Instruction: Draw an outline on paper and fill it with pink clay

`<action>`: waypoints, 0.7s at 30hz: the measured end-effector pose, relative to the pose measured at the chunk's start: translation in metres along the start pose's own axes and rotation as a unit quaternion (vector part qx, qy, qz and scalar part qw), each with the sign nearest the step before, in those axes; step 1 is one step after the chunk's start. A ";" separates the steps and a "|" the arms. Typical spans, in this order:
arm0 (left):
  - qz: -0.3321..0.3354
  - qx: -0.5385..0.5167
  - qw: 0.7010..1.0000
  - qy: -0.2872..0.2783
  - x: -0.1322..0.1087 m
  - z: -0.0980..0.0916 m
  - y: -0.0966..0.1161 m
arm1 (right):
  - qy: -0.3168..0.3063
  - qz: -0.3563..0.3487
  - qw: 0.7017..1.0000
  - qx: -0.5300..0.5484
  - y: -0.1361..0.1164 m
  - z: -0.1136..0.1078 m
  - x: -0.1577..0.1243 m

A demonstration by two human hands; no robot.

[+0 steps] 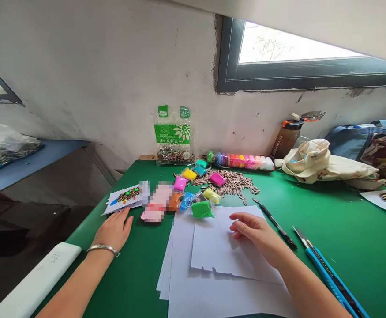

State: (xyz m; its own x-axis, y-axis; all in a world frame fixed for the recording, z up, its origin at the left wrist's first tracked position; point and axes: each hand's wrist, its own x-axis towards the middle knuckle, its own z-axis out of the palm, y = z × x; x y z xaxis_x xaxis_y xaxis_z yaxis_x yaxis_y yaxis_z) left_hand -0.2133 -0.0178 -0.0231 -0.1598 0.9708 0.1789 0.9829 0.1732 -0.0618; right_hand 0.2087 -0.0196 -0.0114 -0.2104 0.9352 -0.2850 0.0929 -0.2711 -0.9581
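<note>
Here, green lump (201,210) in wrapper (212,209) near right hand (252,229).

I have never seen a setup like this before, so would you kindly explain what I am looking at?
There is no machine here, just a person's two bare hands. The single picture comes from a camera worn on the head, looking forward and down, so the forearms enter from the bottom.

On the green table lie stacked white sheets, small colourful packets, a pile of striped seeds, a black pen and a blue cutter. One pinkish item is pixelated, so I cannot identify it.

The left hand, wearing a bracelet, has its fingertips at the near edge of a decorated card. The right hand is over the torn-edged top sheet, fingers loosely curled. Neither hand appears to grip anything.
</note>
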 end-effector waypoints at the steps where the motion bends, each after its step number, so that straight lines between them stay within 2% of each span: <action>1: 0.002 0.004 1.000 -0.007 0.003 0.000 0.001 | -0.001 0.000 1.000 0.002 0.000 0.000 0.000; 11: 0.030 0.007 0.999 -0.029 0.039 0.004 0.009 | -0.005 0.001 1.000 0.018 0.000 -0.001 0.001; 21: 0.047 0.003 0.998 -0.044 0.089 0.004 0.032 | -0.007 0.001 1.000 0.019 -0.001 -0.002 0.002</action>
State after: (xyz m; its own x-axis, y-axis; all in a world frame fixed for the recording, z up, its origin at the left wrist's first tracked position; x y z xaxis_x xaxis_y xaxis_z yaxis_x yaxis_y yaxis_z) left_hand -0.1968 0.0744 -0.0131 -0.0738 0.9937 0.0846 0.9935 0.0807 -0.0806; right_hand 0.2100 -0.0170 -0.0107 -0.2244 0.9312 -0.2871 0.0568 -0.2816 -0.9578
